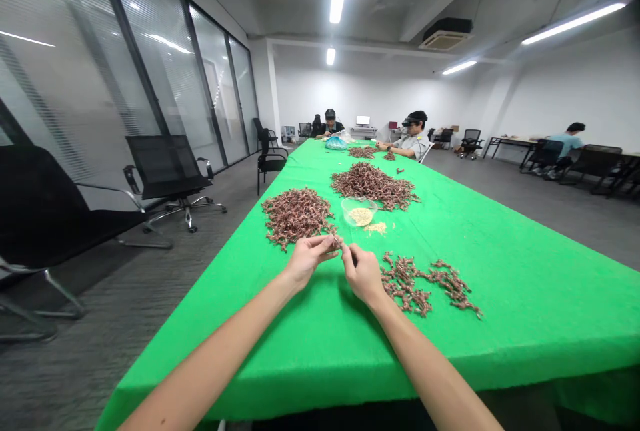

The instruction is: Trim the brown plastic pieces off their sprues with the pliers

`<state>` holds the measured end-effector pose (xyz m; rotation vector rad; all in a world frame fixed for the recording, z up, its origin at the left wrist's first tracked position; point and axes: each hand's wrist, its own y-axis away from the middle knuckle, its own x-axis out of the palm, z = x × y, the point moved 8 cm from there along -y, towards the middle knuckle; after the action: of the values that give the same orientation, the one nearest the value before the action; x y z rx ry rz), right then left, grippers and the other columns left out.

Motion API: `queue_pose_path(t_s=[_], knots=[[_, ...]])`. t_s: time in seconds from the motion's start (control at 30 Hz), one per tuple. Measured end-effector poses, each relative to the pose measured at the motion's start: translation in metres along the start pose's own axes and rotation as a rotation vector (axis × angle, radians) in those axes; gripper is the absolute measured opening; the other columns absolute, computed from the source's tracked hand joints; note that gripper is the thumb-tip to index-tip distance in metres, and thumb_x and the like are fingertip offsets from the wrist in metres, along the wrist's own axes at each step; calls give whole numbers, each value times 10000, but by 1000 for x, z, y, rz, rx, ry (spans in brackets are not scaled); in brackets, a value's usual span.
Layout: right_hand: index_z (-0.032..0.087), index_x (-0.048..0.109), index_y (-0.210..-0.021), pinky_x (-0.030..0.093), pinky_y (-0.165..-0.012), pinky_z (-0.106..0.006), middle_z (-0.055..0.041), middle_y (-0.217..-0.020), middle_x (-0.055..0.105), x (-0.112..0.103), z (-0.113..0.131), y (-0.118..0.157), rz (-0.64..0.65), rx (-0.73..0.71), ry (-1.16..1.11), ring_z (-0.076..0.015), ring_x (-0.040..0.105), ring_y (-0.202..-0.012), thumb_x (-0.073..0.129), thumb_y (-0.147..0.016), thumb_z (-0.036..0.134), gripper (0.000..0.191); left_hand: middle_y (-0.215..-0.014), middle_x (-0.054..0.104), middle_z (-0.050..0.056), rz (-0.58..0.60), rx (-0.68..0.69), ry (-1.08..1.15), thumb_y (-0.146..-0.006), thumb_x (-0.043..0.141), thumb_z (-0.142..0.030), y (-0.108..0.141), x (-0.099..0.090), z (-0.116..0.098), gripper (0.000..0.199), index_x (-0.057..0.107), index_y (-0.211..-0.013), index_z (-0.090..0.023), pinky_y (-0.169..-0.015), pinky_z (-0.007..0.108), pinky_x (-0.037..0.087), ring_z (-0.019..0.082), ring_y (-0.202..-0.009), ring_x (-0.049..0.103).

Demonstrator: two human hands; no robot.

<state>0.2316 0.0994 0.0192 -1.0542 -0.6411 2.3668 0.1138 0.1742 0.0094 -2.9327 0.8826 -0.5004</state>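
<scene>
My left hand [309,259] and my right hand [363,272] meet over the green cloth, fingertips pinched around a small brown piece [338,241] that is mostly covered. Just behind my left hand lies a heap of knobbly reddish-brown pieces [299,216]. A clear round bowl [359,211] with pale grains stands beyond my fingertips, and some loose pale grains [378,227] lie beside it. To the right of my right hand, more brown pieces [407,284] are spread loosely.
A larger brown heap [375,184] lies behind the bowl on the long green table [505,271]. Farther back are a blue bag [335,143], smaller piles and two seated people. Another person sits at the far right. Black chairs [165,167] stand left of the table.
</scene>
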Motion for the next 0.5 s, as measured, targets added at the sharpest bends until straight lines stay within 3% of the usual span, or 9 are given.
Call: queue_pose_path(t_s=[0.5], knots=[[179, 580, -753, 308, -578, -241, -31, -606, 585, 2, -4, 0, 12, 21, -49, -144, 526, -538, 311, -1003, 471, 469, -1104, 701, 148, 52, 25, 28, -801, 749, -384, 1, 7, -4, 350, 738, -1019, -111, -918, 360, 527, 248, -1015, 657]])
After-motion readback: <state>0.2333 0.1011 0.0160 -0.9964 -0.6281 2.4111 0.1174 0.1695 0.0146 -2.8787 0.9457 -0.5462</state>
